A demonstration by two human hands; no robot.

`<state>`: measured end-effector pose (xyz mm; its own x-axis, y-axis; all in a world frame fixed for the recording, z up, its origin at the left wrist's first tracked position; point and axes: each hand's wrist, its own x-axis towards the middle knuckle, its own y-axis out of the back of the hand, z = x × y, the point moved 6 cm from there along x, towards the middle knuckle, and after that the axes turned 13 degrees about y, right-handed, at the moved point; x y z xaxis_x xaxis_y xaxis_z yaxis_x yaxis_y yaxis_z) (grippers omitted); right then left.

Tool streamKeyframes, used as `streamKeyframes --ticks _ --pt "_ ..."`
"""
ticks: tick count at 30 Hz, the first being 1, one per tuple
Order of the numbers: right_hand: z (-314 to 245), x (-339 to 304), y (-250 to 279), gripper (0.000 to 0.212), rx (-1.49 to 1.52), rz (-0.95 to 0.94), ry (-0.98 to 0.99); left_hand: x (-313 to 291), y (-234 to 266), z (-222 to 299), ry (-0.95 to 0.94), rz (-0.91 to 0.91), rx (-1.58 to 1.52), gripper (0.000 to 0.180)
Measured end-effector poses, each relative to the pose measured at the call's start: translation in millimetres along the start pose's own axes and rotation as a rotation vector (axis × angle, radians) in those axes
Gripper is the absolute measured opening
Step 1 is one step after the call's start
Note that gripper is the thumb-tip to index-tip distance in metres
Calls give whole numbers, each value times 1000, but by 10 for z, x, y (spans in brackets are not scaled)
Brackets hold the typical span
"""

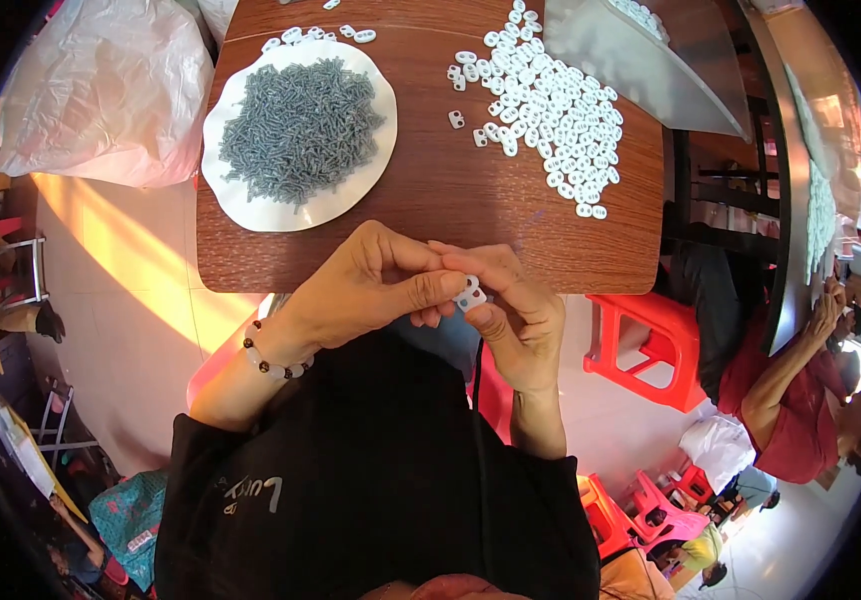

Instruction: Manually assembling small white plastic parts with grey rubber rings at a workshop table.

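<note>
In front of my body, just off the table's near edge, both hands meet around a small white plastic piece [470,294] with two round holes. My right hand [525,325] grips it between thumb and fingers. My left hand [380,285] is closed in a pinch, its thumb tip against the piece; anything between those fingertips is hidden. Ahead of my left hand, a white plate [250,212] with a wavy rim bears a heap of small grey metal screws [300,130]. Many similar white two-hole pieces [560,120] lie in a loose pile at the right of the table.
The brown wooden table [430,200] ends close to my body. A translucent bin [640,60] stands at its far right, a large plastic bag [105,95] at the left. A red stool [650,350] is to my right. Another person in a red shirt [790,420] works farther right.
</note>
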<state>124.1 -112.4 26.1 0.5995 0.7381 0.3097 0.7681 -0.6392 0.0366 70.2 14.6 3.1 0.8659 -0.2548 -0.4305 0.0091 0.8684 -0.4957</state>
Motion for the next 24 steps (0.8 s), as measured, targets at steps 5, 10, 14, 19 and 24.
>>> streamKeyframes --ticks 5,10,14,19,24 --pt "-63 11 -21 40 -61 23 31 -43 -23 -7 33 11 -38 26" --pt "-145 14 -32 41 -127 36 53 -91 -53 28 68 13 -106 21" --pt "-152 -13 -48 34 -112 30 64 -123 -71 31 63 -2 -133 20" --pt "-173 -27 -45 34 -94 29 34 -146 -78 39 69 3 -115 20" --pt "-200 -32 -52 38 -96 68 34 -170 -116 58 63 -6 -70 25"
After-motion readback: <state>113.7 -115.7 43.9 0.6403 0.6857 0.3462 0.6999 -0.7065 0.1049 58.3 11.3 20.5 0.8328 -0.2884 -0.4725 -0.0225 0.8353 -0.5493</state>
